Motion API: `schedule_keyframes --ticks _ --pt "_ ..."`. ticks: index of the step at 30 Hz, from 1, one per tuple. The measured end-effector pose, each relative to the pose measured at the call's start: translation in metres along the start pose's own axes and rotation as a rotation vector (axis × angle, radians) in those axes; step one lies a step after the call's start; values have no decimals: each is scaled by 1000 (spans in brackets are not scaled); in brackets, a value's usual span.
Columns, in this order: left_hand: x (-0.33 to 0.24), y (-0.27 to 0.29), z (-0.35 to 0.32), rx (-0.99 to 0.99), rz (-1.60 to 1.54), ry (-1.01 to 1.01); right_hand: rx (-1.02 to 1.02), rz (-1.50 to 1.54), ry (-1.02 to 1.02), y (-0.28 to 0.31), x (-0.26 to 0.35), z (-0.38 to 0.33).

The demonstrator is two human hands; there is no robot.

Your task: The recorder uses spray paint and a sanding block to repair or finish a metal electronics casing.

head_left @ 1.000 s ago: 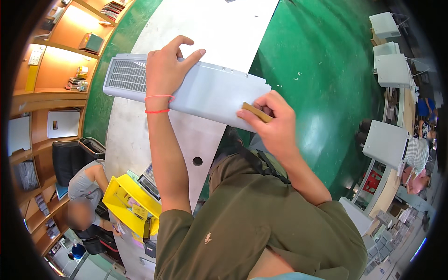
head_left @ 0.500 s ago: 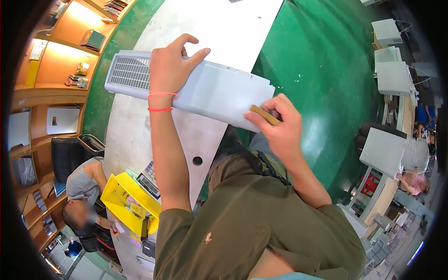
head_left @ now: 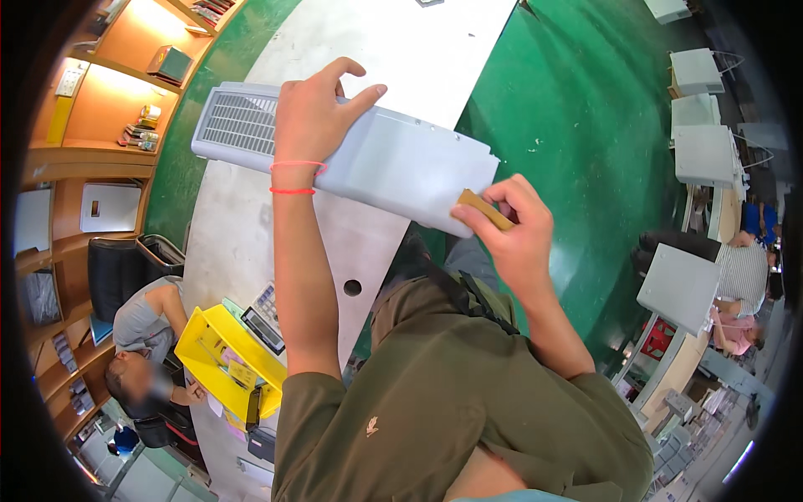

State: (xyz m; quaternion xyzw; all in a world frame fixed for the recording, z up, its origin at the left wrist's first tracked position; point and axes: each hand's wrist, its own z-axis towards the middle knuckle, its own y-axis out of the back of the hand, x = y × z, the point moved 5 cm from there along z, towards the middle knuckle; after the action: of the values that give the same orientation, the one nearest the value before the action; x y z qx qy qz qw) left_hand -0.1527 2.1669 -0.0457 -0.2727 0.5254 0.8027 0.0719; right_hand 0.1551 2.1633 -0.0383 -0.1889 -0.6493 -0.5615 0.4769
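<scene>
A long light-grey cover [head_left: 397, 163] with a slotted grille at its left end lies across the white table, its right end out past the table edge. My left hand [head_left: 316, 113] holds it near the grille, reaching over its far edge. Thumb and forefinger stand apart there; the other fingers are hidden. Pinched between the thumb and fingers of my right hand [head_left: 520, 226] is a small flat tan-brown piece [head_left: 487, 209], perhaps folded sandpaper; its kind is unclear. It touches or nearly touches the cover's near right corner.
The white table [head_left: 335, 251] has a round hole. A yellow bin [head_left: 205, 330] with papers and a calculator [head_left: 263, 329] stand at near left, beside a seated person [head_left: 150, 322]. Lit wooden shelves [head_left: 117, 109] line the left. Workbenches with light-grey boxes [head_left: 682, 289] stand right over green floor.
The cover and both my hands sit slightly farther right in view. My right hand with the tan-brown piece has slid a little right along the cover's corner. The seated person's head and hand have shifted.
</scene>
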Motion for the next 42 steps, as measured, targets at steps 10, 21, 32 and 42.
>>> schedule_keyframes --ticks 10,21,32,42 --pt "0 -1 2 43 -9 27 15 75 25 -15 3 4" --pt "1 0 0 51 -36 58 32 142 -33 -8 -7 -4" --pt "-2 0 1 67 -22 67 9 144 -22 -6 -10 -3" --pt "-2 0 1 57 -56 60 -37 82 109 -12 1 3"
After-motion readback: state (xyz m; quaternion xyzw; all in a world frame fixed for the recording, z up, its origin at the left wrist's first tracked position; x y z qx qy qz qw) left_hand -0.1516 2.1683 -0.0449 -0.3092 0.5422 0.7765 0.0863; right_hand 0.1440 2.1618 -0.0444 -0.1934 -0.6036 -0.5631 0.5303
